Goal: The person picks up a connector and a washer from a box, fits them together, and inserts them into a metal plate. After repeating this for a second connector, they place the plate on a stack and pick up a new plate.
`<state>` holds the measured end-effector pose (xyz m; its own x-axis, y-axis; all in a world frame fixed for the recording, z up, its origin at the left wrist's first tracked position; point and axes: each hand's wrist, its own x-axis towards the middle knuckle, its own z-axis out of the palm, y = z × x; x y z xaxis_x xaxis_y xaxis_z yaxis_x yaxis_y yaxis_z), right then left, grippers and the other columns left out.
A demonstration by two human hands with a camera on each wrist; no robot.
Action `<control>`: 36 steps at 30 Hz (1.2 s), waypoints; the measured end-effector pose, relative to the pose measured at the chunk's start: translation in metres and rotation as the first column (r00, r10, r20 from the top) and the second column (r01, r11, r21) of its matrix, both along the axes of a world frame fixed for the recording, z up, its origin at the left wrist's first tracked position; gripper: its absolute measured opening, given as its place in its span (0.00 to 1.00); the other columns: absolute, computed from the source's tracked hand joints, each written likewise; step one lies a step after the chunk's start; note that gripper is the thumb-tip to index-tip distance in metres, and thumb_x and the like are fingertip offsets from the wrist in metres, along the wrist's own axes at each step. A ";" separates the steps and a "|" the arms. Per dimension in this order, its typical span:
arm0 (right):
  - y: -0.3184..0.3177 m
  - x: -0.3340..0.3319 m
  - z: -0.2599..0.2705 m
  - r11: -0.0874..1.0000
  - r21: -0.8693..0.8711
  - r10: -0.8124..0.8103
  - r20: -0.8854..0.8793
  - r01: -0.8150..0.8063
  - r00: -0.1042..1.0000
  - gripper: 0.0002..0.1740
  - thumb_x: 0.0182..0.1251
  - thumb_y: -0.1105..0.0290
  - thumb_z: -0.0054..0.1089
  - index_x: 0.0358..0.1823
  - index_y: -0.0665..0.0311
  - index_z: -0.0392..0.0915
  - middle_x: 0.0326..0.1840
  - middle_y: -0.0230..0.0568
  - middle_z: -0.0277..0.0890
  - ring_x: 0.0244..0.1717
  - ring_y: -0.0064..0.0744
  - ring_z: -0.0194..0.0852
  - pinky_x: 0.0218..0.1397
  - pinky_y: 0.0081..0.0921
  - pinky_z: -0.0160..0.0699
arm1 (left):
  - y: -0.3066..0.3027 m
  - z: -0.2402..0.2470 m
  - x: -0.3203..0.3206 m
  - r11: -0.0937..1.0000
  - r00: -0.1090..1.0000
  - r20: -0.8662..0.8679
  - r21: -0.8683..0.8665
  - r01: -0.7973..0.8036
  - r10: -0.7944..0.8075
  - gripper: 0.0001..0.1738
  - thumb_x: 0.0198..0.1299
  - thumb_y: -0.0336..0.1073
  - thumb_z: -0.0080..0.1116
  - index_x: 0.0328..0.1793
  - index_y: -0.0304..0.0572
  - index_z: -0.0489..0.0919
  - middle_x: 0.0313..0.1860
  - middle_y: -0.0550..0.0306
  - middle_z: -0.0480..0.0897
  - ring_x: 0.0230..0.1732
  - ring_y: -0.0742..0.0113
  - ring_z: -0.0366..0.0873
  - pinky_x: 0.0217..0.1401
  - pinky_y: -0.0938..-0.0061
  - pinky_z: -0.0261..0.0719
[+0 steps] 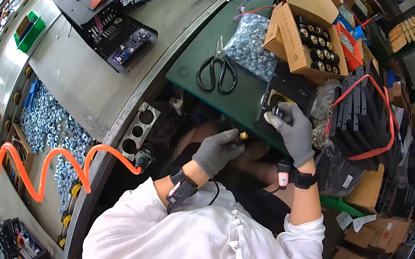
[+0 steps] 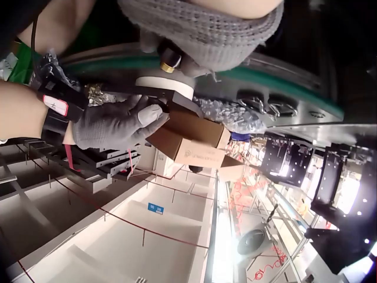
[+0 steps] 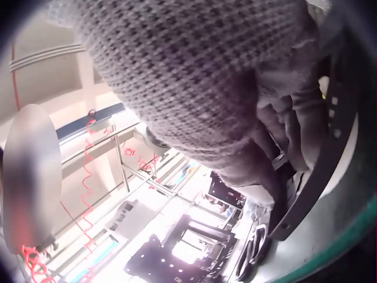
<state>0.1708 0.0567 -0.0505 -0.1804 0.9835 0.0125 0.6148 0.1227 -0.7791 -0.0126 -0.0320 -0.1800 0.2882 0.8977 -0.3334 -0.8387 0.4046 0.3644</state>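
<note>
My left hand (image 1: 218,152), in a grey glove, pinches a small black-and-gold cylindrical part (image 1: 243,135) at its fingertips, just off the bench's near edge. That part (image 2: 171,59) also shows in the left wrist view. My gloved right hand (image 1: 295,132) is at a flat black panel (image 1: 293,83) on the green bench top, its thumb and fingers pinching a small dark part (image 1: 277,110) beside a round opening. In the right wrist view the curled fingers (image 3: 303,127) lie against the panel (image 3: 321,188) and mostly hide what they hold. A white ring (image 2: 165,82) sits under the panel.
An open carton (image 1: 291,45) of black-and-gold parts stands behind the panel. Left of it are a bag of small metal pieces (image 1: 254,42) and black-handled scissors (image 1: 216,71). Strapped black panels (image 1: 361,116) stand right. A coiled orange hose (image 1: 43,174) crosses the left bench.
</note>
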 end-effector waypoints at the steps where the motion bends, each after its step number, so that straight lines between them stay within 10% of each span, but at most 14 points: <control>1: -0.006 0.000 -0.001 0.997 -0.068 0.032 -0.066 -0.036 0.997 0.21 0.60 0.73 0.70 0.54 0.72 0.78 0.36 0.32 0.80 0.36 0.17 0.73 0.42 0.19 0.76 | -0.003 -0.005 0.004 0.998 0.994 -0.093 -0.011 0.056 -0.057 0.15 0.72 0.33 0.50 0.60 0.37 0.75 0.57 0.51 0.79 0.58 0.63 0.76 0.62 0.68 0.77; 4: -0.032 -0.003 0.011 0.953 -0.274 0.057 -0.258 -0.129 0.964 0.21 0.60 0.73 0.69 0.54 0.71 0.78 0.39 0.32 0.81 0.38 0.17 0.74 0.44 0.19 0.76 | -0.003 0.006 0.024 0.980 0.977 -0.208 0.184 0.081 -0.042 0.16 0.72 0.32 0.49 0.63 0.36 0.74 0.58 0.50 0.78 0.58 0.65 0.76 0.64 0.70 0.76; 5: -0.036 -0.003 0.013 0.947 -0.281 0.076 -0.275 -0.156 0.958 0.21 0.60 0.74 0.69 0.54 0.71 0.78 0.42 0.32 0.80 0.40 0.17 0.75 0.46 0.18 0.76 | 0.001 0.015 0.024 0.994 0.943 0.317 0.055 0.089 -0.102 0.19 0.72 0.31 0.46 0.67 0.35 0.71 0.61 0.50 0.77 0.61 0.66 0.74 0.66 0.72 0.74; 12: -0.038 0.011 0.013 0.918 -0.386 -0.114 -0.474 -0.089 0.873 0.22 0.61 0.71 0.70 0.55 0.71 0.75 0.43 0.32 0.79 0.40 0.18 0.75 0.43 0.17 0.76 | 0.010 0.011 0.042 0.976 0.881 0.429 0.169 0.139 -0.200 0.19 0.72 0.30 0.43 0.67 0.33 0.72 0.61 0.54 0.77 0.63 0.66 0.74 0.67 0.71 0.74; 15: -0.037 0.011 0.016 0.918 -0.382 -0.105 -0.490 -0.105 0.865 0.22 0.62 0.70 0.70 0.55 0.70 0.75 0.44 0.32 0.78 0.40 0.16 0.74 0.43 0.15 0.75 | 0.016 0.003 0.048 0.976 0.827 0.525 0.182 0.121 -0.201 0.29 0.70 0.42 0.53 0.70 0.31 0.66 0.66 0.43 0.72 0.67 0.47 0.70 0.65 0.64 0.77; 17: -0.035 0.013 0.016 0.918 -0.379 -0.093 -0.490 -0.116 0.867 0.23 0.62 0.70 0.70 0.55 0.70 0.75 0.44 0.32 0.78 0.41 0.16 0.74 0.43 0.15 0.75 | 0.019 0.012 0.047 0.980 0.770 0.610 0.167 0.107 -0.188 0.20 0.72 0.35 0.48 0.66 0.36 0.73 0.60 0.54 0.78 0.60 0.65 0.75 0.63 0.70 0.77; 27: -0.035 0.015 0.018 0.914 -0.385 -0.084 -0.488 -0.128 0.869 0.24 0.61 0.70 0.71 0.56 0.69 0.75 0.47 0.33 0.79 0.46 0.19 0.76 0.51 0.18 0.77 | 0.013 0.006 0.057 0.969 0.815 0.561 0.246 0.005 -0.147 0.27 0.70 0.41 0.53 0.71 0.36 0.69 0.66 0.54 0.75 0.66 0.63 0.72 0.66 0.66 0.75; 29: -0.036 0.015 0.020 0.915 -0.385 -0.082 -0.477 -0.124 0.875 0.24 0.61 0.70 0.72 0.56 0.69 0.75 0.47 0.33 0.79 0.46 0.19 0.76 0.51 0.18 0.77 | 0.013 0.003 0.059 0.975 0.813 0.568 0.221 -0.004 -0.125 0.28 0.72 0.41 0.50 0.71 0.30 0.66 0.66 0.43 0.73 0.66 0.50 0.72 0.67 0.64 0.76; 36: -0.038 0.016 0.020 0.910 -0.398 -0.090 -0.464 -0.117 0.881 0.22 0.61 0.72 0.70 0.55 0.68 0.74 0.47 0.32 0.78 0.45 0.18 0.76 0.50 0.18 0.77 | 0.009 0.014 0.049 0.960 0.862 0.456 0.257 0.112 -0.222 0.26 0.72 0.44 0.49 0.71 0.36 0.69 0.65 0.55 0.76 0.65 0.63 0.73 0.65 0.69 0.72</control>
<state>0.1872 0.0183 -0.0301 -0.2682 0.9163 -0.2975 0.1707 -0.2587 -0.9507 0.0365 -0.0232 -0.1656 0.5137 0.8544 0.0776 -0.8579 0.5129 0.0322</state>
